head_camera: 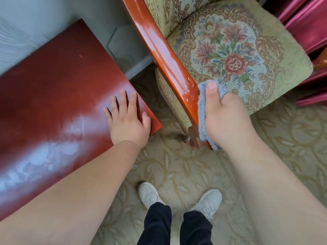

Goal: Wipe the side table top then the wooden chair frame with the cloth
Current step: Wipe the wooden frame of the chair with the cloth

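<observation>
The glossy red-brown side table top (pixel 58 82) fills the left of the view. My left hand (pixel 128 119) rests flat on its near right corner, fingers straight and spread. The wooden chair frame (pixel 164 55), a shiny orange-brown armrest, runs from top centre down to its front post. My right hand (pixel 224 117) grips a light blue cloth (pixel 201 114) and presses it against the right side of the armrest's front end, thumb pointing up along the cloth.
The chair's floral cushion (pixel 233 50) lies right of the armrest. Dark red fabric (pixel 307 27) hangs at the far right. Patterned carpet (pixel 177 170) covers the floor, with my two shoes (pixel 178 197) below. A pale wall (pixel 35 18) stands behind the table.
</observation>
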